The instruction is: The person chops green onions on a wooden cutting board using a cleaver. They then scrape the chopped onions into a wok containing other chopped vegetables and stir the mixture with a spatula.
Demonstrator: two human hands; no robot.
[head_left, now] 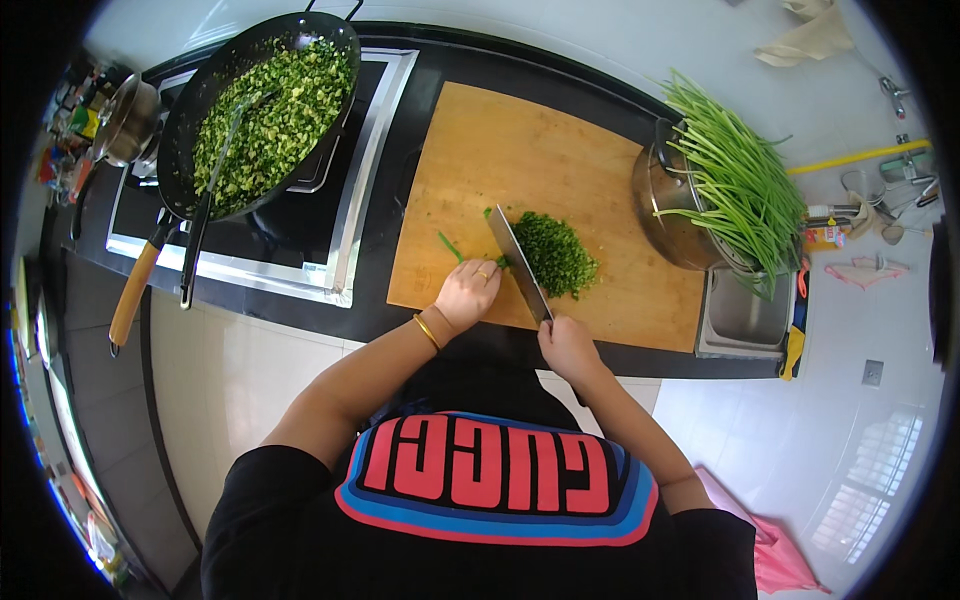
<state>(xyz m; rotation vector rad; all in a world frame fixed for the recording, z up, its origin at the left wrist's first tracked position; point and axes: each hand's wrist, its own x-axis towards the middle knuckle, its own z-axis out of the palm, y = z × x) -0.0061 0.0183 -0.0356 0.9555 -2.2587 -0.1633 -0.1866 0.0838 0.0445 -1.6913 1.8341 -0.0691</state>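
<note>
My right hand (568,347) grips the handle of a kitchen knife (519,262) with a broad blade, its edge down on a wooden cutting board (480,130). Just left of the blade, my left hand (468,293) has its fingers curled down over green chives, which are mostly hidden under it; a bit of green (503,262) shows at the fingertips. Past the blade, on its right, lies a heap of finely chopped chives (556,255). A loose stalk (450,246) rests on the board beyond my left hand.
A steel pot (660,205) stands at the board's right, long uncut chives (730,170) piled over it. Right of the board is a small sink (748,310). On the left, a wok (172,150) full of chopped greens and egg-like bits sits on the stove (330,215), handles jutting toward me.
</note>
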